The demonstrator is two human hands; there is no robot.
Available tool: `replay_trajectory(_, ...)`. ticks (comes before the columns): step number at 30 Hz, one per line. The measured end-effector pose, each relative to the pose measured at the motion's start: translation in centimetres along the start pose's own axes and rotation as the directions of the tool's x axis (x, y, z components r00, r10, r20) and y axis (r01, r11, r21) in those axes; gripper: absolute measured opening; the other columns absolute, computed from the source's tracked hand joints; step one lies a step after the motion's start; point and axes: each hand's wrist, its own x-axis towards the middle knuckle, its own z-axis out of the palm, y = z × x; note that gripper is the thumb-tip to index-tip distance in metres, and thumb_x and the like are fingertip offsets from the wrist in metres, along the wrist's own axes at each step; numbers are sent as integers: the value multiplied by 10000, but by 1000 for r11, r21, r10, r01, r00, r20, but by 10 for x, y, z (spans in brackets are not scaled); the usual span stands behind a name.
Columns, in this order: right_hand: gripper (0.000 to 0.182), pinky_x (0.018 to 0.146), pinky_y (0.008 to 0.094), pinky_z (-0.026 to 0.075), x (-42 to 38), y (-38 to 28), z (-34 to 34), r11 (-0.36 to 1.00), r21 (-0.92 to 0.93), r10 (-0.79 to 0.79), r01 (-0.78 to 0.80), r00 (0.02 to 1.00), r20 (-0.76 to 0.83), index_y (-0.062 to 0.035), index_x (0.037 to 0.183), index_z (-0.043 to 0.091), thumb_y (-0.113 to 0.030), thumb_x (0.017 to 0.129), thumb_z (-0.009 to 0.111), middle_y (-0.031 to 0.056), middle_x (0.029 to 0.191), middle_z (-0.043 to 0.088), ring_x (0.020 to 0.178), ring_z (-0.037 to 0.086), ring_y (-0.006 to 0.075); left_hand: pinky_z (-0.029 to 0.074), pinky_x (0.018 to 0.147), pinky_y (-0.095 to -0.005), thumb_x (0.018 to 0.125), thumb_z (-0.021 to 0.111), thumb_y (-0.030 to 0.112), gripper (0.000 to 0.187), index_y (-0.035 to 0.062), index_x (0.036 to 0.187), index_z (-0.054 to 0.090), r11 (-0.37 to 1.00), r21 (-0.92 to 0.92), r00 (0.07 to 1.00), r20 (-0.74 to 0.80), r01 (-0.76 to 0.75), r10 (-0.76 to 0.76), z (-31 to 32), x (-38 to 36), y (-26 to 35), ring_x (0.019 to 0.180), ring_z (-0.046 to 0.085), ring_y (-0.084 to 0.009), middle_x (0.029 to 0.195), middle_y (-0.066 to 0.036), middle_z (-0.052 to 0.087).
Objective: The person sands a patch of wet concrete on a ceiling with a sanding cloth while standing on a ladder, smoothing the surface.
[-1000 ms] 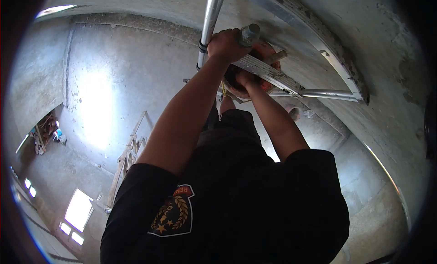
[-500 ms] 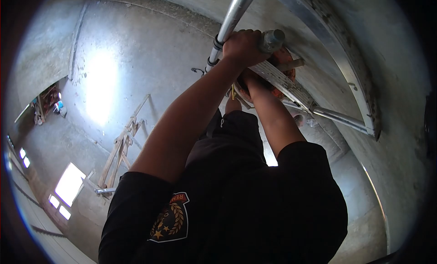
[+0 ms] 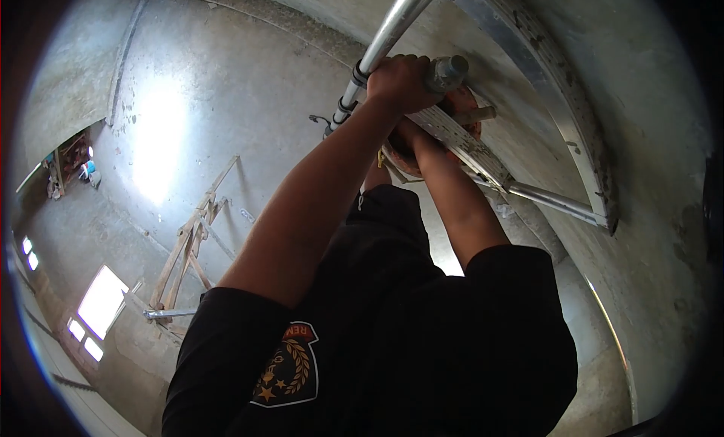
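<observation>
My left hand [image 3: 403, 82] is closed, its fingers wrapped round a grey-green cylinder [image 3: 448, 73] with a blunt end that sticks out on the right. It sits beside the metal ladder rail [image 3: 392, 26], above a ribbed ladder step [image 3: 471, 147]. My right forearm [image 3: 452, 199] reaches up beneath the left wrist toward an orange-red rounded container [image 3: 403, 159], partly hidden by the step. The right hand [image 3: 407, 132] is mostly covered by my left arm and in shadow, so its fingers do not show. A short light-coloured stick [image 3: 477, 113] juts out by the container.
A second ladder rail [image 3: 577, 143] curves close along the plastered wall [image 3: 656, 158] on the right. Far below on the concrete floor [image 3: 249, 75] stands a wooden trestle [image 3: 188, 245]. Window openings [image 3: 103, 301] shine at lower left, and a doorway [image 3: 75, 165] holds stacked items.
The view has shifted slightly, with the trestle and windows sitting a little further left. My left hand keeps its hold beside the rail, and the right arm stays reached in below it.
</observation>
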Motion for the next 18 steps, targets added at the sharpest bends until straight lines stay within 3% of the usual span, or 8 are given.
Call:
replay_trajectory(5,416,1025,489,482,-36,14,-37,999,-36,36,-37,999,-22,-102,1305,653,-343,984,547,232,1289,659,1209,610,431,571,923,-476,712,744,623,617,165,1126,727,999,35,1000,-14,-14,14,2,-1,0,1049,712,-351,1074,-133,744)
replay_trajectory(7,301,947,492,511,-63,10,-52,963,269,-21,-11,993,117,-118,1172,715,-239,905,647,182,1178,710,1103,661,404,572,921,-475,712,745,623,616,165,1125,727,1000,24,999,-35,-17,18,3,0,-1,1044,713,-348,1073,-132,745)
replay_trajectory(11,318,907,467,535,-113,-23,-118,950,269,-177,155,982,59,-121,1175,716,-106,861,666,155,1133,726,1060,684,384,572,918,-479,721,736,632,619,166,1128,724,999,24,999,-14,-34,34,4,0,-4,1049,714,-342,1090,-127,745)
replay_trajectory(13,368,898,457,542,-130,-27,-139,856,383,-298,347,937,-183,-119,1195,712,-34,839,671,159,1093,740,1035,700,390,572,916,-480,724,734,633,622,164,1133,721,998,35,999,-15,-44,45,2,2,-3,1052,713,-342,1094,-126,745)
replay_trajectory(14,368,898,457,542,-139,-28,-149,859,374,-299,351,935,-190,-119,1195,712,-34,839,671,159,1093,740,1035,700,390,570,926,-471,730,733,580,574,157,1119,722,998,40,999,-10,-39,39,1,1,-1,1048,716,-339,1091,-128,745)
replay_trajectory(16,307,898,440,540,-157,-28,-169,809,377,-315,452,874,-371,-72,1187,697,-39,883,680,190,1142,715,1067,699,359,567,935,-461,736,733,527,528,150,1105,723,998,47,999,-13,-47,48,-2,-2,1,1044,718,-336,1089,-129,744)
replay_trajectory(17,307,898,440,540,-170,-18,-168,811,367,-313,456,868,-387,-72,1187,697,-39,883,680,190,1142,715,1067,699,359,568,935,-459,736,729,529,533,151,1112,722,998,43,999,-4,-34,35,-5,-4,3,1049,717,-334,1101,-127,743)
replay_trajectory(18,286,918,419,533,-184,2,-158,842,462,-126,280,934,-335,-46,1209,673,-46,923,662,188,1185,696,1105,686,332,568,935,-458,736,725,531,539,152,1120,721,999,39,1000,6,-25,24,-7,-5,4,1055,716,-331,1113,-124,742)
